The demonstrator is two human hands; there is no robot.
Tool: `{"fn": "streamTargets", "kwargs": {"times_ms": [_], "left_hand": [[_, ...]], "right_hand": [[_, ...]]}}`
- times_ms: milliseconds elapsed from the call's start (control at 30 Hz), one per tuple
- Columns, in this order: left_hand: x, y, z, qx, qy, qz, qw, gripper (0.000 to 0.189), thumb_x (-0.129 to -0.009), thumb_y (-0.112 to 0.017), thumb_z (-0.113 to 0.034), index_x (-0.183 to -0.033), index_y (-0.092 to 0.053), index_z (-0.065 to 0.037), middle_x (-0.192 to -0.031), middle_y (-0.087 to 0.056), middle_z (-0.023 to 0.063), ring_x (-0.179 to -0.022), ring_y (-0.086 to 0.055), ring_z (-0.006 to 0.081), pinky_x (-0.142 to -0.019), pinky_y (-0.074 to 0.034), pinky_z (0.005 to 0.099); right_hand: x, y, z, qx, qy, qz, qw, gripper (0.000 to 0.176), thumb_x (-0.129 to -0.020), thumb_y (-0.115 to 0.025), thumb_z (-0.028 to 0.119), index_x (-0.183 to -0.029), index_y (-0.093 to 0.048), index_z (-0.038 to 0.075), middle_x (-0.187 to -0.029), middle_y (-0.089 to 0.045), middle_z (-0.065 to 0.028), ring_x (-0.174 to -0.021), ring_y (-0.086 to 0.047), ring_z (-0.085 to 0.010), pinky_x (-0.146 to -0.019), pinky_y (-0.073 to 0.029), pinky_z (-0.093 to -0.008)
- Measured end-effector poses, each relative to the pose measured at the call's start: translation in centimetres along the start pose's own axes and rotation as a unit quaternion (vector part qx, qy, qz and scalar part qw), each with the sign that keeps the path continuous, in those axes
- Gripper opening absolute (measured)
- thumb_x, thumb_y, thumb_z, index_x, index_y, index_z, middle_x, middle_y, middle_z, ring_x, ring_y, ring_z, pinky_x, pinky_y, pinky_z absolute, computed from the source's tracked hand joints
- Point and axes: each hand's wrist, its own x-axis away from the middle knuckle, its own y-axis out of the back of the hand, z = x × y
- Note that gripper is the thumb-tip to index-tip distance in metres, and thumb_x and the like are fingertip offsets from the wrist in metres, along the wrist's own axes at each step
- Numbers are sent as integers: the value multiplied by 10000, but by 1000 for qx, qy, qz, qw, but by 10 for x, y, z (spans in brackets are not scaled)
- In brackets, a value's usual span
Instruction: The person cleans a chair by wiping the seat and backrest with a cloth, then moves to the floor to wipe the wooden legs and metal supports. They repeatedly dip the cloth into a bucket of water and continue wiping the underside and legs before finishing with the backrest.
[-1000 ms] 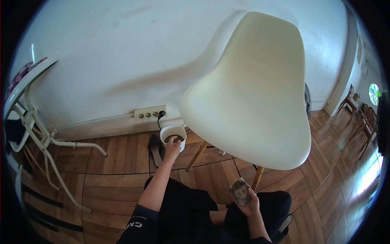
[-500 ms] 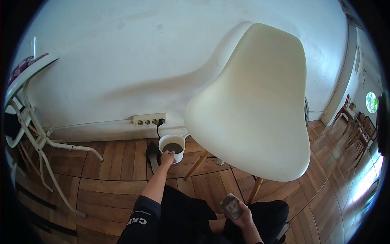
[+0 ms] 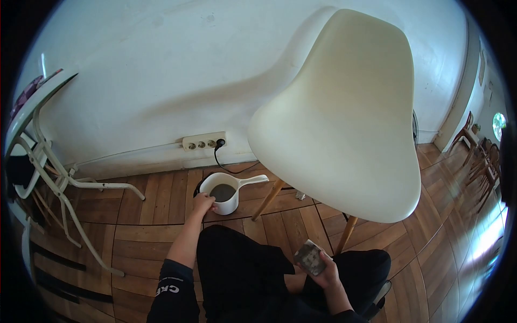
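Observation:
A white water dipper (image 3: 228,206) holding murky grey-brown liquid (image 3: 222,192) stands on the wooden floor near the wall, its long handle pointing right. My left hand (image 3: 203,203) is closed at the dipper's near left rim, fingers pinching its edge. In my right hand (image 3: 326,275), above my right leg, is a dirty sponge (image 3: 311,257), a block with a grey-stained face and whitish edges. A white moulded chair (image 3: 344,118) with wooden legs stands in front of me, beside the dipper. The dark shoe behind the dipper is mostly hidden.
A power strip (image 3: 203,141) with a black plug (image 3: 219,142) is fixed low on the wall, its cord running behind the dipper. A white metal-framed table (image 3: 64,177) stands at left. Several wooden chairs (image 3: 484,169) are far right.
The dipper has come nearer to me and left, and its handle has swung out from behind the chair seat. My left hand moved with it. My view has tilted slightly down.

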Motion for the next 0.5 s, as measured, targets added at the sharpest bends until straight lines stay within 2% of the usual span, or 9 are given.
{"fn": "streamTargets", "kwargs": {"times_ms": [167,233,500], "left_hand": [[21,44,0,-50,-26,5,998,96,-781,-553,-31,-734,-541,52,-634,-618,158,-537,-651,216,-416,-505,271],[35,62,-10,-45,-11,16,999,94,-780,-550,-24,-740,-544,61,-633,-613,156,-544,-652,216,-419,-504,269],[84,115,-58,-109,-71,63,990,103,-782,-556,-20,-697,-526,31,-615,-603,130,-534,-642,180,-409,-481,244]], "right_hand": [[2,3,1,-12,-1,24,1000,445,-894,-521,241,-1280,-422,41,-1214,-524,-166,-1130,-516,-334,-953,-422,-502],[2,3,2,-16,-3,24,1000,467,-888,-534,235,-1295,-412,40,-1219,-519,-153,-1129,-516,-319,-955,-420,-488],[-2,-3,5,-17,23,19,999,474,-883,-539,233,-1293,-410,32,-1201,-527,-157,-1121,-523,-311,-941,-434,-480]]}}
